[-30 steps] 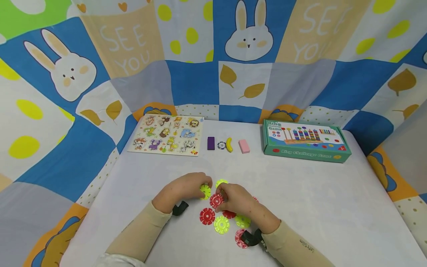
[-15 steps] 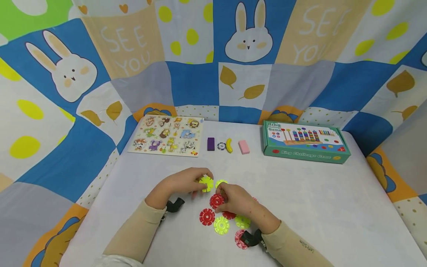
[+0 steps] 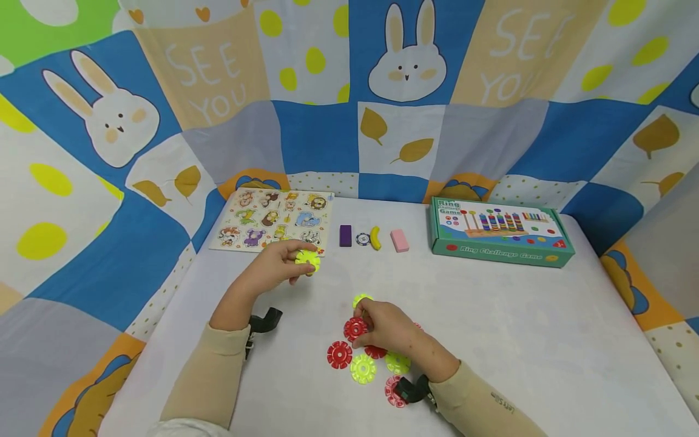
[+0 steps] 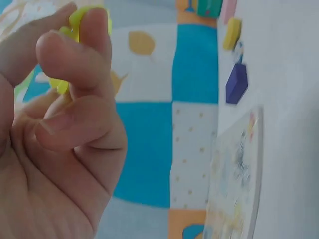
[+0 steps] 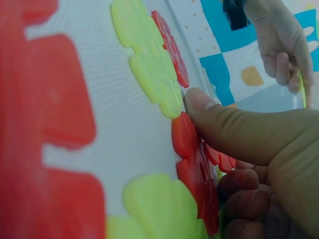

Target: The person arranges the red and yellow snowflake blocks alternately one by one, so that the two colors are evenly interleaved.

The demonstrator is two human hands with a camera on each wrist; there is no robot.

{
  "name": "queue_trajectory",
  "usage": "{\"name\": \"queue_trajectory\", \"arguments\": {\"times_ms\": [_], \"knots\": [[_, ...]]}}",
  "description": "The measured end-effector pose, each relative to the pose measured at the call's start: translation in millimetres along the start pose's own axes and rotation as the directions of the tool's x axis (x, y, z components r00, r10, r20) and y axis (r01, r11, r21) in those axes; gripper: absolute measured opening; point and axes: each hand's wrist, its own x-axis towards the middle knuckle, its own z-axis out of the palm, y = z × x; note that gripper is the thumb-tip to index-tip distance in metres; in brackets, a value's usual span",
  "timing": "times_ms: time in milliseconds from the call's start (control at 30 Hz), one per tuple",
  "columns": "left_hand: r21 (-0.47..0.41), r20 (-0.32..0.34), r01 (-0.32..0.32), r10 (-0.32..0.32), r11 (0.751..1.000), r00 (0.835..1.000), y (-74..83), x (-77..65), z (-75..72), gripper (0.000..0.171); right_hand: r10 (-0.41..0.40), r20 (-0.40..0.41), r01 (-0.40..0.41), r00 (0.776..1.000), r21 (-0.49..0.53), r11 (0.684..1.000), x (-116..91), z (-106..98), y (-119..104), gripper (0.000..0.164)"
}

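Observation:
My left hand (image 3: 271,265) holds a yellow notched interlocking disc (image 3: 308,261) between thumb and fingers, raised before the puzzle board; the left wrist view shows this yellow disc (image 4: 60,85) partly behind the fingers. Low over the table, my right hand (image 3: 394,331) has thumb and index finger at opposite edges of a red notched disc (image 3: 355,328). In the right wrist view the right thumb (image 5: 234,117) lies close to red and yellow discs, and the other fingers are curled. Nearby lie a red disc (image 3: 340,354), a yellow disc (image 3: 363,368) and several others, some partly hidden by the right hand.
At the back left lies an animal puzzle board (image 3: 273,221). A purple block (image 3: 346,235), a round chip (image 3: 363,239), a toy banana (image 3: 375,237) and a pink block (image 3: 399,240) form a row. A green game box (image 3: 499,232) stands back right, before a patterned cloth.
My left hand has lifted the yellow disc away from the other discs, moving left and back toward the puzzle board. The right hand stays where it was, at the red disc.

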Motion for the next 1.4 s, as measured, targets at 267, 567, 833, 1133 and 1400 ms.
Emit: {"name": "queue_trajectory", "arguments": {"times_ms": [267, 567, 833, 1133, 1400], "knots": [[-0.157, -0.173, 0.087, -0.114, 0.984, 0.978, -11.9, -5.6, -39.3, 0.052, 0.003, -0.004, -0.003, 1.0, 0.004, 1.0, 0, 0, 0, 0.047], [-0.163, -0.153, 0.255, -0.28, 0.953, 0.948, -49.3, -4.0, -67.6, 0.051, -0.005, -0.006, 0.005, 1.0, 0.008, 1.0, 0, 1, 1, 0.046], [0.073, -0.044, 0.315, -0.313, 0.946, 0.949, -73.3, 9.7, -57.5, 0.058, -0.006, 0.003, 0.006, 1.0, 0.011, 1.0, 0, 0, 2, 0.046], [0.186, -0.013, 0.328, -0.332, 0.926, 0.943, -70.5, 17.6, -32.0, 0.054, -0.003, 0.011, 0.003, 1.0, 0.001, 1.0, -1, 0, -2, 0.046], [0.46, -0.042, 0.246, -0.256, 0.853, 0.966, -67.3, 22.2, -24.1, 0.058, 0.006, 0.017, -0.006, 1.0, 0.0, 1.0, -1, -1, 0, 0.046]]}}
